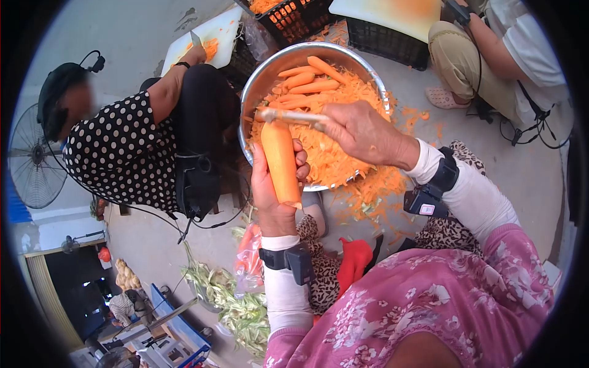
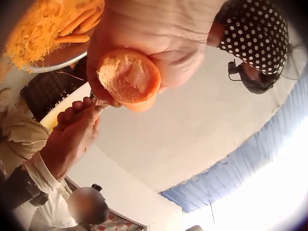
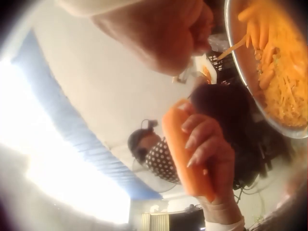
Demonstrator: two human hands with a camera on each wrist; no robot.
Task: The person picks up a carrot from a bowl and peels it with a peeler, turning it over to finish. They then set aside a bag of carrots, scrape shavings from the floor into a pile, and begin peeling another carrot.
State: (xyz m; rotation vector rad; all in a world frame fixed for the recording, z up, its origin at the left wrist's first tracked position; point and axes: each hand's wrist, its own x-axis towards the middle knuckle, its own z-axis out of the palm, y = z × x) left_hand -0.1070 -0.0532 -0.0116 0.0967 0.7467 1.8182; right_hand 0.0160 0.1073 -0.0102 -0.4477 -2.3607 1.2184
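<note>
My left hand [image 1: 264,187] grips a thick, peeled orange carrot [image 1: 281,162] upright, fingers wrapped round its side. In the left wrist view the carrot's broad, rough end [image 2: 127,77] faces the camera. My right hand [image 1: 362,132] holds a peeler [image 1: 288,116] by its pale handle, its head over the carrot's far end. The right wrist view shows the left hand [image 3: 211,156] around the carrot, while the right hand [image 3: 159,36] hides the peeler. Just beyond both hands stands a large metal basin [image 1: 244,101] with carrot peelings [image 1: 334,153] and several whole carrots [image 1: 313,87].
Loose peelings [image 1: 368,190] litter the floor right of the basin. Black crates [image 1: 386,46] with cutting boards [image 1: 392,12] stand behind it. At left a person in a dotted top [image 1: 123,147] holds a knife [image 1: 196,38]; another person [image 1: 485,61] sits at right. Husks [image 1: 242,316] lie below left.
</note>
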